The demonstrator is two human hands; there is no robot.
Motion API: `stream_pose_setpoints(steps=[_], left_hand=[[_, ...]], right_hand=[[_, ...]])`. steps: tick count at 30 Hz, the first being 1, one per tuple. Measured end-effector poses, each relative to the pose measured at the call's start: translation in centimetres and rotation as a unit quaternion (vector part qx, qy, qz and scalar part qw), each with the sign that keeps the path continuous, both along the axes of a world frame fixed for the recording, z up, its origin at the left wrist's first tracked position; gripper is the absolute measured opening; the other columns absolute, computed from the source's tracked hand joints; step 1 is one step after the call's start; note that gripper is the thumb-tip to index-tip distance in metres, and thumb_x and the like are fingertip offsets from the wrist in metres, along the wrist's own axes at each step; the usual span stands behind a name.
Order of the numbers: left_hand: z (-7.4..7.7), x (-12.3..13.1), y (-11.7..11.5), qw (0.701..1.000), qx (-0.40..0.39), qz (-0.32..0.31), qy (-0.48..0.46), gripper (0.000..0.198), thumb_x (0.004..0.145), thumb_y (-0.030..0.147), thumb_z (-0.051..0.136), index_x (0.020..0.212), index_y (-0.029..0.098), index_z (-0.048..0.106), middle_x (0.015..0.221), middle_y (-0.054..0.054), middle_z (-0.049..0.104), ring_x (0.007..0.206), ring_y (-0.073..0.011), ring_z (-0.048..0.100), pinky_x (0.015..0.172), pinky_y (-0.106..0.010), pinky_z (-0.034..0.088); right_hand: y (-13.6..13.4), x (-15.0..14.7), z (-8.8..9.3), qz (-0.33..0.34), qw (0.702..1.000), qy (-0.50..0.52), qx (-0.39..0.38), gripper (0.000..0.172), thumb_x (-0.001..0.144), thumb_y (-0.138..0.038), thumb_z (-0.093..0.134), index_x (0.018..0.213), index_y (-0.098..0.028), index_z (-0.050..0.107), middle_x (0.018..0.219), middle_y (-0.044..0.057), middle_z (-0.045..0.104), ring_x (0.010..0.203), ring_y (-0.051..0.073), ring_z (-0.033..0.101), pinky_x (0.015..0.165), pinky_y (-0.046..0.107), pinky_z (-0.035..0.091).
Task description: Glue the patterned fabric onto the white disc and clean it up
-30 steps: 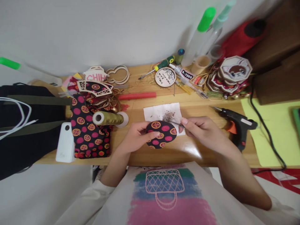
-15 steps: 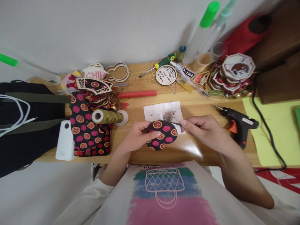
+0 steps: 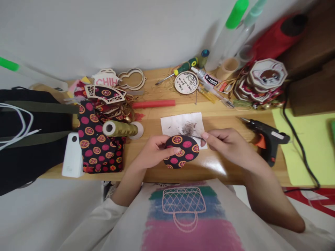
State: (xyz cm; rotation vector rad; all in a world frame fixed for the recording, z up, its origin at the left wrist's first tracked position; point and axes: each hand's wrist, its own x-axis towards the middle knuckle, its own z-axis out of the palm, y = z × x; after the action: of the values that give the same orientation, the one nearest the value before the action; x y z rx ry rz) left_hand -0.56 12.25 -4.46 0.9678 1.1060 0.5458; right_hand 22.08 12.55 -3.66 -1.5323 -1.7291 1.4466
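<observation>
Fabric printed with a netted bag, on the person's shirt (image 3: pixel 183 212), fills the bottom of the frame, just under the near edge of the wooden surface (image 3: pixel 214 167). A narrow bare strip of glossy wood runs along that edge below the hands.

The left hand (image 3: pixel 153 153) pinches the round disc (image 3: pixel 181 151), black cloth dotted pink and orange, with the thumb over its left edge and the fingers (image 3: pixel 157 139) behind it. The right hand (image 3: pixel 227 146) closes thumb and forefinger on a thin metal tool (image 3: pixel 197 137), whose tip meets the disc's upper right rim.

Just behind lies a white paper square (image 3: pixel 180 122) with dark scraps. A black glue gun (image 3: pixel 264 134) lies at the right, a gold thread spool (image 3: pixel 120 129) on matching dotted cloth (image 3: pixel 98 150) at the left. Along the upper wall edge crowd a red stick (image 3: pixel 153 103), screwdriver (image 3: pixel 179 69) and wooden cut-outs (image 3: pixel 131 78).
</observation>
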Motion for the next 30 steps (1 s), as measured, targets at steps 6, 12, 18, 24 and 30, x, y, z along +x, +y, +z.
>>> stream_pose_setpoints(steps=[6, 12, 18, 24, 30], left_hand=[[0.0, 0.0, -0.02, 1.0, 0.005, -0.006, 0.002, 0.016, 0.067, 0.025, 0.073, 0.074, 0.011, 0.071, 0.069, -0.002, 0.071, 0.058, -0.0083, 0.059, 0.054, -0.017, 0.048], [-0.09, -0.02, 0.04, 1.0, 0.008, -0.016, 0.012, 0.017, 0.066, 0.027, 0.073, 0.071, 0.011, 0.069, 0.067, -0.002, 0.069, 0.057, -0.0091, 0.058, 0.053, -0.018, 0.047], [-0.09, -0.01, 0.06, 1.0, -0.001, -0.016, 0.026, 0.021, 0.065, 0.03, 0.074, 0.072, 0.011, 0.07, 0.069, -0.004, 0.07, 0.059, -0.0115, 0.06, 0.054, -0.021, 0.048], [-0.11, 0.0, -0.06, 0.999, -0.007, -0.018, 0.028, 0.023, 0.065, 0.032, 0.074, 0.075, 0.011, 0.071, 0.071, -0.004, 0.071, 0.06, -0.0118, 0.06, 0.054, -0.021, 0.048], [-0.02, -0.01, -0.05, 1.0, -0.003, -0.011, 0.025, 0.024, 0.065, 0.032, 0.074, 0.076, 0.011, 0.07, 0.071, -0.004, 0.071, 0.06, -0.012, 0.061, 0.053, -0.02, 0.049]], right_hand=[[-0.07, 0.05, -0.01, 0.017, 1.0, 0.008, -0.007, 0.047, 0.085, -0.055, 0.048, 0.06, -0.018, 0.064, 0.053, -0.002, 0.054, 0.05, 0.009, 0.044, 0.052, 0.023, 0.036], [0.04, 0.25, 0.1, 0.012, 1.0, 0.004, -0.013, 0.045, 0.085, -0.052, 0.05, 0.059, -0.017, 0.062, 0.05, -0.003, 0.048, 0.048, 0.008, 0.04, 0.05, 0.022, 0.032], [0.01, 0.21, -0.11, 0.003, 1.0, 0.013, -0.015, 0.045, 0.083, -0.053, 0.052, 0.057, -0.017, 0.061, 0.047, -0.004, 0.04, 0.046, 0.008, 0.033, 0.045, 0.023, 0.025], [0.04, 0.05, -0.32, 0.001, 1.0, 0.018, -0.012, 0.045, 0.082, -0.055, 0.053, 0.058, -0.017, 0.062, 0.048, -0.003, 0.042, 0.047, 0.008, 0.035, 0.045, 0.023, 0.027], [0.09, -0.18, -0.15, 0.004, 0.999, 0.028, -0.023, 0.049, 0.085, -0.054, 0.048, 0.054, -0.018, 0.057, 0.047, -0.005, 0.034, 0.045, 0.008, 0.032, 0.046, 0.023, 0.028]])
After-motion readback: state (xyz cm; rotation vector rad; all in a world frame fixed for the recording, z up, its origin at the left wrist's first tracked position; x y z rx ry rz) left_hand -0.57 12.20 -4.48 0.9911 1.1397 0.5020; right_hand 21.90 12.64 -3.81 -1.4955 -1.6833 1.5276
